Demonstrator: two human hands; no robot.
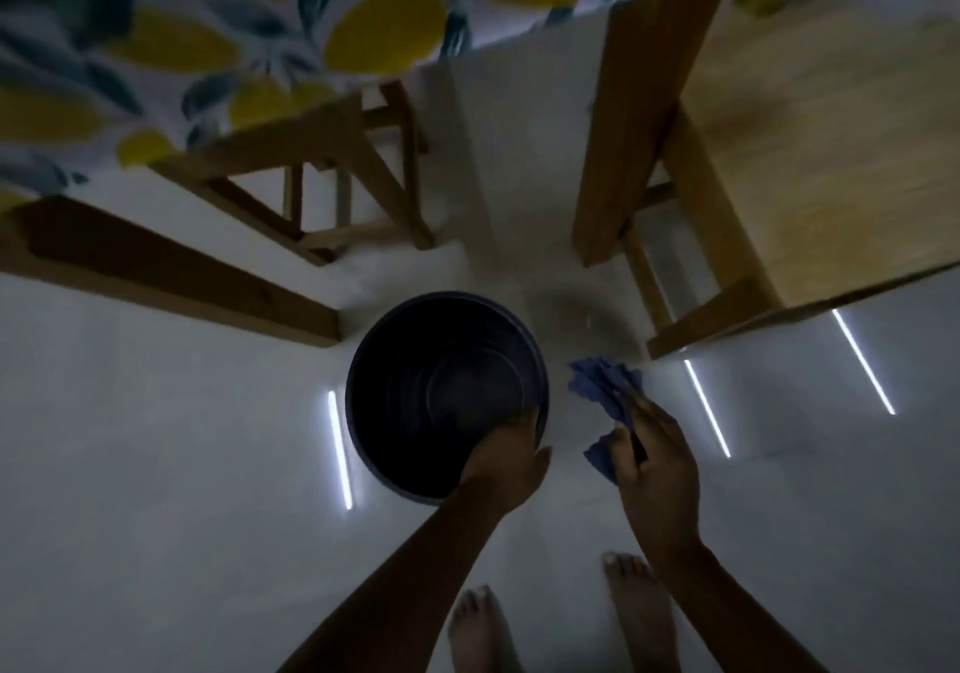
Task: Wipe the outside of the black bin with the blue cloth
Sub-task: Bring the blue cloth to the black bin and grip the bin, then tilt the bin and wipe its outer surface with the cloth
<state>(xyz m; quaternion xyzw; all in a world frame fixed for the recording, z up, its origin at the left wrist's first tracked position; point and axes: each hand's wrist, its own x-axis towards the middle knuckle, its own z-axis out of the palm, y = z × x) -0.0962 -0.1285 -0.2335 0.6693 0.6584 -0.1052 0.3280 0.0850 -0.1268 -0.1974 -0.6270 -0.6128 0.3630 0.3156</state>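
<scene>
So closest to you are your two bare feet [561, 620] on the pale floor [156, 516], just behind and below both wrists. Your left hand [506, 457] is clamped on the near rim of the black bin [415, 360], fingers hooked over the edge into the inside and thumb sticking out to the right on the outside. The bin stands upright on the floor, open mouth facing up at you, mostly ahead and left of that hand.

Just to the right, your right hand [652, 457] is closed around the blue cloth [602, 392]. It's bunched up, with most of it poking out past your fingertips and a small bit hanging under the thumb. The cloth sits beside the bin's right side, near it but I can't tell if it's actually touching.

Further out past the left hand are wooden table legs [249, 277] and a wooden stool frame [332, 194], with a lemon-print tablecloth [208, 38] above. Beyond the right hand is a wooden chair [810, 153].
</scene>
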